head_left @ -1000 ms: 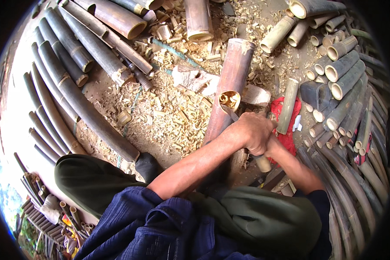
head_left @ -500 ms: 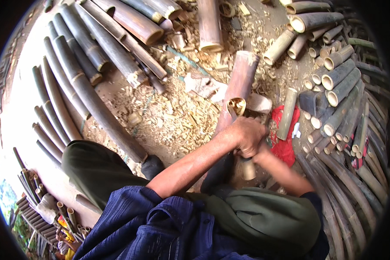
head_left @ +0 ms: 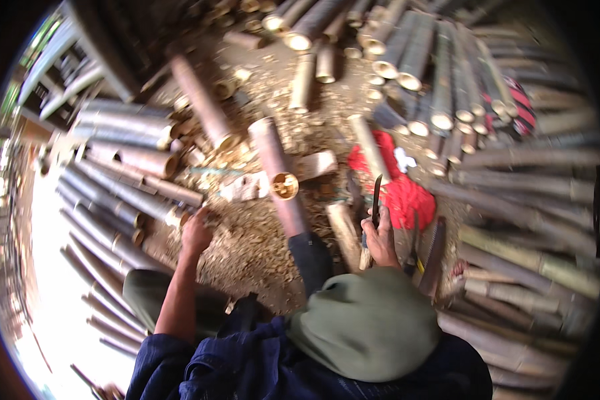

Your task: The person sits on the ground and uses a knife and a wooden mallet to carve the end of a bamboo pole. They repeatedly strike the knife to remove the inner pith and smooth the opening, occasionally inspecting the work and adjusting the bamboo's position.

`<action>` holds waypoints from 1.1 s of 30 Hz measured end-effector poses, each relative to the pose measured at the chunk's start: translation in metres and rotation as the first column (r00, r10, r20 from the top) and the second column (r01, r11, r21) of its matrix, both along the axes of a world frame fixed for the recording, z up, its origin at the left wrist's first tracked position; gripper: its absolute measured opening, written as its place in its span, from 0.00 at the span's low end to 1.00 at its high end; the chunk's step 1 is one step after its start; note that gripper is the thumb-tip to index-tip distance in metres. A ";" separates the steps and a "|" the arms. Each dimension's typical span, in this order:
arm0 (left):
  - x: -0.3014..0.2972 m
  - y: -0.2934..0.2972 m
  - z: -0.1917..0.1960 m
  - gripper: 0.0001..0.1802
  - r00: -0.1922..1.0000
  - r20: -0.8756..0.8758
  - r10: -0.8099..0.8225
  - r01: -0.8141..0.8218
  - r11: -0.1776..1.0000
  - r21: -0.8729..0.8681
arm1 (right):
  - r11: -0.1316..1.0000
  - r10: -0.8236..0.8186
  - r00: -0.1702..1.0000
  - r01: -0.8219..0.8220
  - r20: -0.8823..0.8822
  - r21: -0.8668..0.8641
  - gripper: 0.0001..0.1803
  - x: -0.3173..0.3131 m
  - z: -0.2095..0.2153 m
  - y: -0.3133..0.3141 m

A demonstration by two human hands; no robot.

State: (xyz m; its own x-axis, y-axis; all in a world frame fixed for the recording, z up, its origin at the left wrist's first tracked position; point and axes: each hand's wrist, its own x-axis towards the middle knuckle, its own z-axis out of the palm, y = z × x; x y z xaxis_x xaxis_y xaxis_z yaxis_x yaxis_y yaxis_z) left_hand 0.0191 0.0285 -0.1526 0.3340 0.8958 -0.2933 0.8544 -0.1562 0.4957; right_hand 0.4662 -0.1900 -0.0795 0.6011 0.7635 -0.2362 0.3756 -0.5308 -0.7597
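We see right hand (head_left: 381, 240) closed round knife (head_left: 377, 195), left hand (head_left: 195, 233) curled, hold unclear; bamboo tube (head_left: 268, 145) could roll if leg (head_left: 311, 260) shifts.

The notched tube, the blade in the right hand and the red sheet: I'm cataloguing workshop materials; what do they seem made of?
Notched tube: apparently bamboo, with smooth brownish skin and a pale cut rim.
Blade in the right hand: probably dull, dark metal, from its thin shape; blur limits this.
Red sheet: cloth or thin plastic; its limp, uneven outline fits both.
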 end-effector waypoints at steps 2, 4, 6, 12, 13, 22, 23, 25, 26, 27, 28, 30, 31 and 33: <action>-0.006 0.005 -0.007 0.21 0.998 0.025 0.050 -0.052 0.996 0.075 | 0.991 -0.054 0.959 0.085 0.279 -0.100 0.29 0.022 -0.017 -0.032; -0.010 0.002 -0.006 0.17 0.996 -0.030 0.089 -0.081 0.974 0.212 | 0.952 -0.101 0.932 0.192 0.348 -0.239 0.31 0.050 -0.036 -0.055; 0.006 -0.008 0.013 0.17 0.982 0.023 0.188 -0.188 0.955 0.228 | 0.935 -0.047 0.901 0.192 0.432 -0.298 0.30 0.083 -0.048 -0.083; 0.026 0.014 0.058 0.14 0.910 0.182 0.372 -0.413 0.793 0.447 | 0.973 0.077 0.804 0.069 0.589 -0.221 0.29 0.117 -0.086 -0.104; 0.013 0.023 0.060 0.15 0.941 0.162 0.297 -0.330 0.694 0.640 | 0.970 0.108 0.777 0.053 0.620 -0.236 0.29 0.114 -0.085 -0.095; 0.059 0.064 0.185 0.23 0.185 0.895 0.405 -0.825 0.559 -0.083 | 0.992 0.051 0.804 0.027 0.592 -0.122 0.23 0.072 -0.041 -0.070; 0.057 0.069 0.153 0.21 0.258 0.867 0.426 -0.760 0.644 -0.091 | 0.996 0.038 0.848 0.008 0.529 -0.085 0.21 0.059 -0.035 -0.074; 0.093 0.077 0.125 0.16 -0.291 0.799 0.525 -0.369 0.709 -0.601 | 0.977 0.149 0.908 -0.075 0.391 -0.198 0.20 0.024 -0.015 -0.082; 0.097 0.082 0.114 0.15 -0.324 0.793 0.516 -0.209 0.779 -0.591 | 0.952 0.170 0.967 -0.111 0.189 -0.287 0.19 0.010 -0.004 -0.079; 0.099 0.081 0.102 0.14 -0.357 0.778 0.517 -0.047 0.822 -0.568 | 0.911 0.172 0.985 -0.168 -0.023 -0.376 0.19 -0.004 0.006 -0.081; 0.124 0.077 0.105 0.16 -0.338 0.754 0.564 -0.051 0.789 -0.613 | 0.902 0.187 0.982 -0.177 -0.011 -0.393 0.23 -0.012 0.002 -0.100; 0.163 0.067 0.130 0.16 -0.294 0.702 0.648 -0.055 0.722 -0.690 | 0.852 0.273 0.956 -0.190 0.105 -0.487 0.30 -0.036 -0.004 -0.125; 0.170 0.065 0.139 0.16 -0.240 0.725 0.645 -0.008 0.746 -0.666 | 0.815 0.345 0.914 -0.179 0.214 -0.551 0.34 -0.049 -0.002 -0.128; 0.184 0.061 0.150 0.14 0.049 0.867 0.496 -0.128 0.864 -0.487 | 0.732 0.408 0.892 -0.192 0.195 -0.654 0.40 -0.053 -0.006 -0.127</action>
